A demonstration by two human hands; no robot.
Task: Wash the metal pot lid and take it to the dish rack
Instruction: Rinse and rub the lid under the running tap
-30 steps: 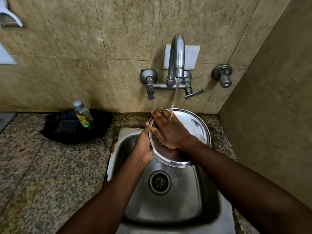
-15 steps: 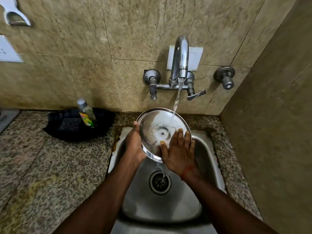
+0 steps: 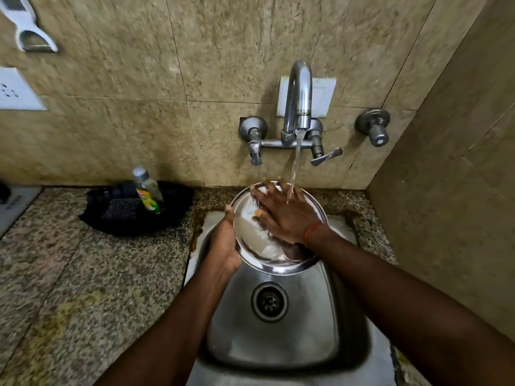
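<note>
2 hands (image 3: 223, 240) (image 3: 281, 215), 1 lid (image 3: 259, 250), 1 btl (image 3: 147, 192), poss. 1 scrubber (image 3: 119, 210)

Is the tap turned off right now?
No, water streams from the tap onto the right hand spread flat on the lid.

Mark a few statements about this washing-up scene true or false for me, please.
1. Water runs from the tap onto the right hand. True.
2. The left hand grips the metal pot lid by its rim. True.
3. The metal pot lid rests on the bottom of the sink. False: it is held up above it.
4. The bottle stands to the right of the sink. False: it stands to the left.
</note>
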